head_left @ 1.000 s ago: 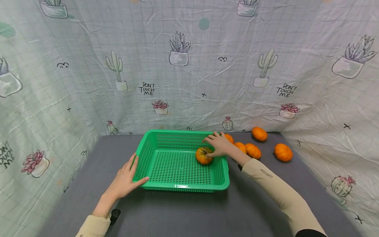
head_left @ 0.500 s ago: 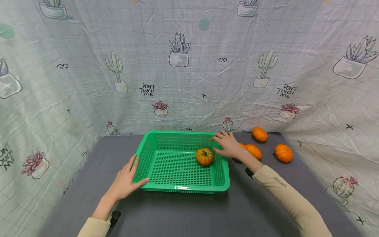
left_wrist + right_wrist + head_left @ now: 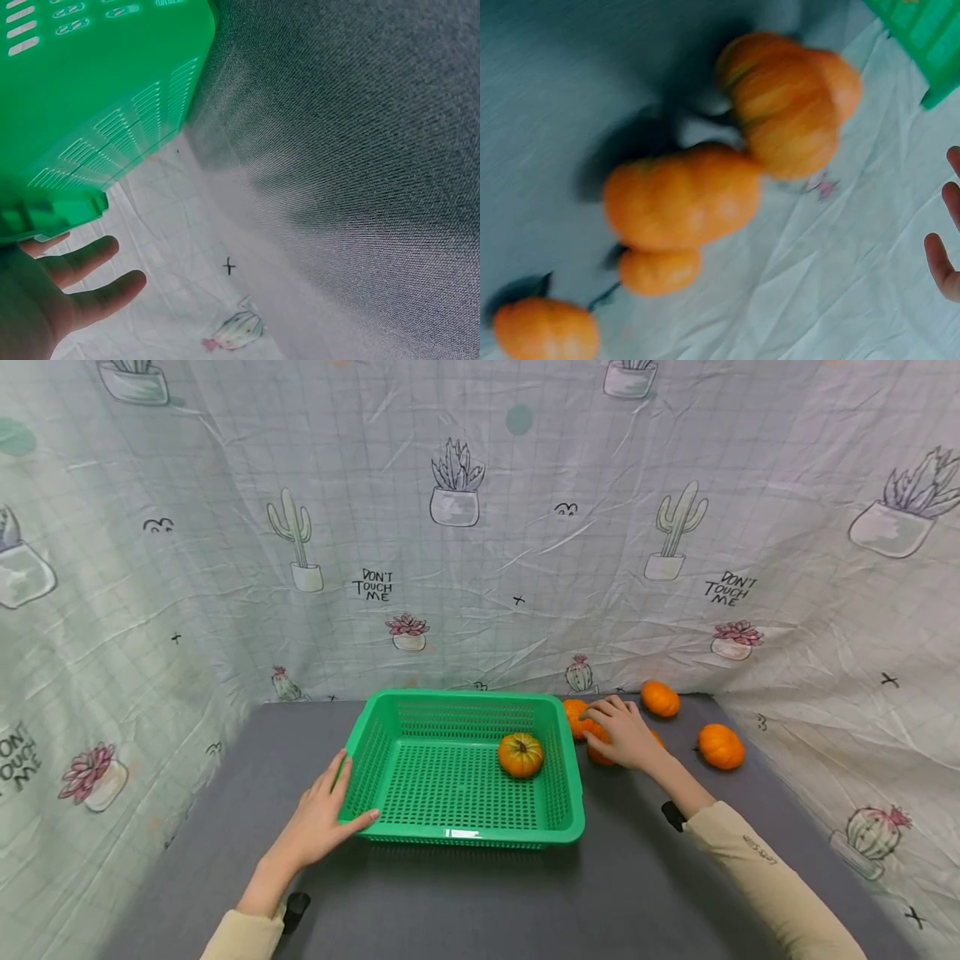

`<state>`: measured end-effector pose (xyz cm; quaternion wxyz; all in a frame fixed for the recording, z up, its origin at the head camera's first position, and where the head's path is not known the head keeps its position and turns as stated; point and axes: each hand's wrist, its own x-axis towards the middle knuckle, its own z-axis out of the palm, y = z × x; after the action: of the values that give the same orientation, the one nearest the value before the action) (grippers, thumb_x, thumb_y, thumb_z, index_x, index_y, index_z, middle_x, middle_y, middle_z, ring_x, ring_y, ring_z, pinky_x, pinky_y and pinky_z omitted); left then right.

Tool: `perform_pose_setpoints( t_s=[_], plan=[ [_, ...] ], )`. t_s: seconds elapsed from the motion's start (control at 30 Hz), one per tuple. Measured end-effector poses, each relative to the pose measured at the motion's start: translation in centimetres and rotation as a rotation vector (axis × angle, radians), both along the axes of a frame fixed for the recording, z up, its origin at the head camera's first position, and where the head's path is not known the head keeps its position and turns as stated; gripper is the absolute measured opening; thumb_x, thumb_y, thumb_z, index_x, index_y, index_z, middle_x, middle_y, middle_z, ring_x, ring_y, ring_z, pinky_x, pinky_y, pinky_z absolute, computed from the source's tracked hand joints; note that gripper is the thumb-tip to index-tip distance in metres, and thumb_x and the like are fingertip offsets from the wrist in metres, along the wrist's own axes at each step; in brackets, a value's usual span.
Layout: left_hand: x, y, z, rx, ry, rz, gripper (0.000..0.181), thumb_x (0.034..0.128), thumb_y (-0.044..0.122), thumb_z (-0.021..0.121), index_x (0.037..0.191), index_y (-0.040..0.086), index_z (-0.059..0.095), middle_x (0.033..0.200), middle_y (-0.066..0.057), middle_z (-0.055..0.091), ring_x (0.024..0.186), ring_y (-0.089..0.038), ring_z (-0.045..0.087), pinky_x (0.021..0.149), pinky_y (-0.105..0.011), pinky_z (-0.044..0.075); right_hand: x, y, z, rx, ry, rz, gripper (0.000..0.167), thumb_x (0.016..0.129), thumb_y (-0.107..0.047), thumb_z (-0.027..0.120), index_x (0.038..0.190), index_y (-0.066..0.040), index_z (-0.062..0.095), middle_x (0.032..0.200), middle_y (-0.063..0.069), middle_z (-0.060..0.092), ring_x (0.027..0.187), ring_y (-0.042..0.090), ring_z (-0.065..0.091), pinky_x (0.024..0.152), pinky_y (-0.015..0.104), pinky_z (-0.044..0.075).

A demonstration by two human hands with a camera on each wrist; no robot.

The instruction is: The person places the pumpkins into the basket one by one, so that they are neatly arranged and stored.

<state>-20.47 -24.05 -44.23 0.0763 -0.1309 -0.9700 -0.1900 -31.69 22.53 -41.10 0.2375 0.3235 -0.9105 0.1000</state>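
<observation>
A green plastic basket (image 3: pixel 525 837) with slotted walls stands on the dark grey table. Inside it, toward the right end, sits one small orange pumpkin (image 3: pixel 521 755) with its stem up. My left hand (image 3: pixel 311 818) rests at the basket's left rim, fingers extended and thumb over the front corner. To the right of the basket, my right hand (image 3: pixel 622 732) hovers over several small pumpkins, fingers spread and holding nothing. Partly covered by it are one pumpkin (image 3: pixel 574 717) beside the basket and another pumpkin (image 3: pixel 598 750) below the palm. The right wrist view shows the fingers (image 3: pixel 938 259) apart from the blurred pumpkins.
Two more pumpkins lie farther right: one pumpkin (image 3: pixel 661 699) near the back edge, another pumpkin (image 3: pixel 721 747) nearer the right edge. A pale cloth (image 3: pixel 480 568) printed with cacti hangs behind the table and along its sides.
My right hand has drawn back from the pumpkin in the basket, over the right rim, to the pumpkins outside. My left hand and the basket have stayed put.
</observation>
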Motion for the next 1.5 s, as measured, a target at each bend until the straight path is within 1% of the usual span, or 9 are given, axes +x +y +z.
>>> perform_pose_setpoints(
  t_s=[0.1,0.27,0.5,0.6,0.77,0.97,1.13,1.37,1.5],
  plan=[
    [0.1,0.1,-0.1,0.005,-0.008,0.002,0.093,0.0812,0.056,0.052,0.144,0.003,0.008,0.151,-0.015,0.004,0.129,-0.046,0.022,0.092,-0.067,0.024,0.2,1.9,-0.2,0.003,0.009,-0.033,0.019,0.080,-0.017,0.064,0.097,-0.009,0.065,0.101,0.009,0.059,0.091,0.025,0.045,0.070,0.040,0.031],
    [0.2,0.1,-0.2,0.007,0.005,-0.004,0.092,0.0813,0.055,0.053,0.144,0.003,0.009,0.151,-0.013,0.004,0.128,-0.045,0.023,0.092,-0.067,0.025,0.5,5.0,-0.7,0.017,0.003,-0.110,0.019,0.078,-0.014,0.066,0.096,-0.008,0.065,0.100,0.010,0.059,0.093,0.029,0.047,0.073,0.046,0.032],
    [0.1,0.1,-0.1,0.004,0.005,-0.004,0.092,0.0812,0.055,0.053,0.144,0.002,0.010,0.151,-0.013,0.004,0.128,-0.044,0.024,0.092,-0.066,0.025,0.4,9.0,-1.7,0.132,0.046,-0.209,0.027,0.074,-0.014,0.068,0.100,-0.006,0.062,0.097,0.013,0.057,0.092,0.031,0.045,0.071,0.048,0.031],
    [0.1,0.1,-0.1,0.006,0.002,-0.004,0.092,0.0813,0.055,0.053,0.144,0.002,0.010,0.151,-0.013,0.004,0.128,-0.044,0.024,0.092,-0.066,0.026,0.5,10.3,-2.0,0.170,0.023,-0.261,0.034,0.073,-0.015,0.069,0.103,-0.004,0.059,0.100,0.016,0.055,0.094,0.034,0.044,0.070,0.049,0.030],
    [0.2,0.2,-0.1,0.009,-0.005,-0.003,0.093,0.0813,0.055,0.052,0.144,0.003,0.009,0.151,-0.013,0.003,0.129,-0.045,0.023,0.092,-0.066,0.025,0.9,12.2,-1.9,0.224,-0.054,-0.356,0.045,0.072,-0.016,0.069,0.110,0.002,0.055,0.110,0.022,0.050,0.102,0.038,0.041,0.073,0.055,0.030],
    [0.2,0.1,0.0,0.013,-0.011,-0.002,0.092,0.0817,0.055,0.052,0.144,0.003,0.009,0.151,-0.013,0.003,0.128,-0.045,0.023,0.092,-0.067,0.025,0.8,14.2,-2.3,0.222,-0.155,-0.439,0.046,0.073,-0.015,0.065,0.111,0.005,0.052,0.112,0.026,0.048,0.105,0.040,0.039,0.077,0.061,0.028],
    [0.1,0.0,0.2,0.007,-0.009,-0.004,0.092,0.0821,0.055,0.051,0.144,0.003,0.008,0.151,-0.013,0.003,0.128,-0.045,0.023,0.092,-0.066,0.024,0.5,15.9,-2.8,0.236,-0.187,-0.471,0.050,0.072,-0.017,0.065,0.113,0.006,0.051,0.113,0.027,0.047,0.106,0.041,0.039,0.080,0.065,0.027],
    [0.1,0.0,0.5,0.005,-0.010,-0.003,0.092,0.0822,0.054,0.052,0.144,0.002,0.009,0.151,-0.014,0.004,0.128,-0.046,0.025,0.091,-0.067,0.025,0.5,17.3,-3.2,0.284,-0.251,-0.462,0.066,0.065,-0.020,0.073,0.120,0.006,0.047,0.116,0.029,0.044,0.107,0.046,0.036,0.083,0.068,0.025],
    [0.1,0.0,0.5,0.007,-0.007,-0.004,0.092,0.0819,0.055,0.052,0.144,0.002,0.010,0.151,-0.014,0.004,0.128,-0.045,0.025,0.092,-0.066,0.025,0.5,17.8,-3.6,0.303,-0.249,-0.463,0.071,0.060,-0.017,0.076,0.121,0.003,0.046,0.115,0.029,0.043,0.105,0.048,0.036,0.082,0.069,0.025]
  ],
)
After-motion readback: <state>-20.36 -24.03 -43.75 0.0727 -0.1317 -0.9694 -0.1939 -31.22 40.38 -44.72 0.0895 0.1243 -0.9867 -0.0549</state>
